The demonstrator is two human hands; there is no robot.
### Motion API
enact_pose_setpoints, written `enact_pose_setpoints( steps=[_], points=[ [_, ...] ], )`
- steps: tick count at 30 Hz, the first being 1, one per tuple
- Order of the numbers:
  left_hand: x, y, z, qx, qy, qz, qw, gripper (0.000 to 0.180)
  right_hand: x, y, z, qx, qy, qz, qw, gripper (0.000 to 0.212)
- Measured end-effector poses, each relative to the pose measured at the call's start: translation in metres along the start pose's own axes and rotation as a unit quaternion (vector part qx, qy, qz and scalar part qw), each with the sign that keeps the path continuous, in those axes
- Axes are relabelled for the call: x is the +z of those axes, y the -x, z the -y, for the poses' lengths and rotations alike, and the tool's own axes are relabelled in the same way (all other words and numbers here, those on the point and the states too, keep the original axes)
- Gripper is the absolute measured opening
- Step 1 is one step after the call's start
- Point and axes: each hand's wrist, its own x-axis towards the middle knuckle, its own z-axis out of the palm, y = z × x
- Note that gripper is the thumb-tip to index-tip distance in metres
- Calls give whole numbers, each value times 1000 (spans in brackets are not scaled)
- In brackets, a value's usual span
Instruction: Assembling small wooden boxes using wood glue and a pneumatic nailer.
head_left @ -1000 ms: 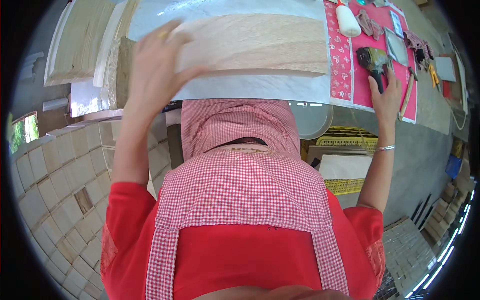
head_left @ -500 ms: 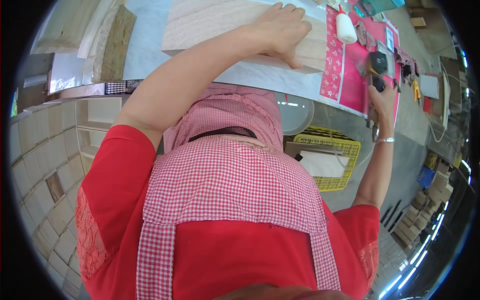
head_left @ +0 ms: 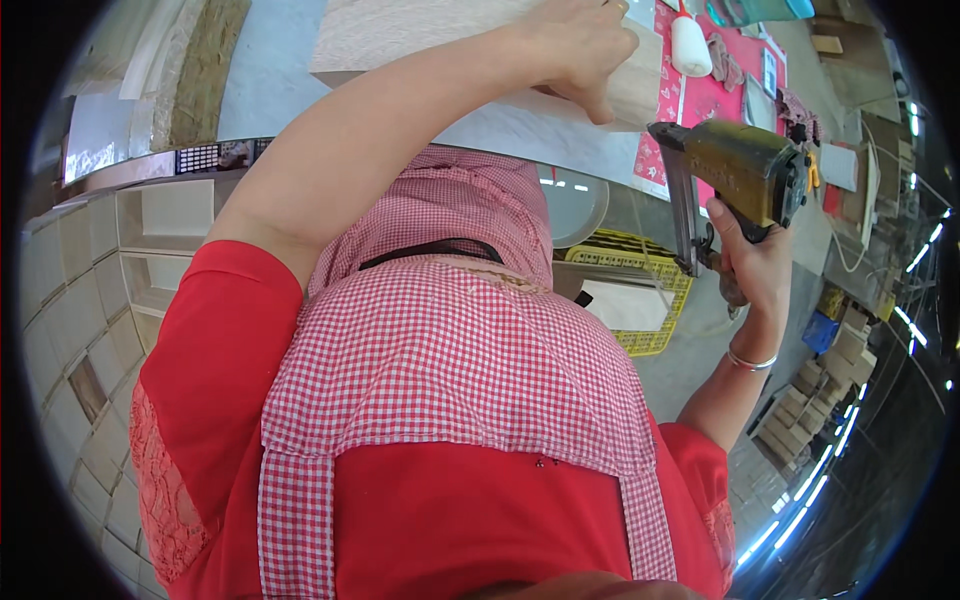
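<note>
A pale wooden box or thick panel (head_left: 400,32) lies on the light work table. Over its right part rests my left hand (head_left: 582,48), closed on it, thumb down the near side and fingers across the top. My right hand (head_left: 757,262), with a silver bangle at the wrist, grips the handle of a pneumatic staple gun (head_left: 742,165). The gun's dark nose points left, close to the right end of the wood; from this view I cannot tell whether they touch. Its long magazine hangs down toward me.
A white glue bottle with a red tip (head_left: 690,45) and a crumpled cloth (head_left: 724,62) lie on the pink sheet (head_left: 705,100). A yellow crate (head_left: 655,335) stands below the table's right side. Wrapped boards (head_left: 205,75) sit at the far left, stacked wooden boxes (head_left: 90,300) below them.
My right hand has lifted the staple gun off the pink sheet's right side and brought it nearer and left, toward the wood. My left hand stays on the wood.
</note>
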Motion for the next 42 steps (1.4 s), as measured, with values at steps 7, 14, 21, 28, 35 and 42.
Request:
enact_pose_setpoints(
  steps=[7, 14, 21, 28, 35, 42],
  points=[
    [5, 9, -21, -48, -112, -40, 992, 64, 2, -2, 11, 71, 21, 18, 997, 21],
    [3, 2, 8, 8, 15, 7, 1000, 69, 1, -10, 26, 85, 75, 41, 993, 21],
    [-29, 66, 33, -26, -65, -9, 998, 88, 3, -14, 36, 71, 132, 45, 988, 21],
    [-65, 155, 126, 130, 74, -83, 985, 76, 20, -8, 52, 85, 87, 33, 992, 21],
    [-74, 133, 74, -91, -57, 55, 993, 66, 32, -10, 62, -23, 13, 77, 997, 25],
    [-74, 124, 67, -95, -63, 32, 993, 68, 38, -11, 60, -1, -3, 60, 998, 26]
  ],
)
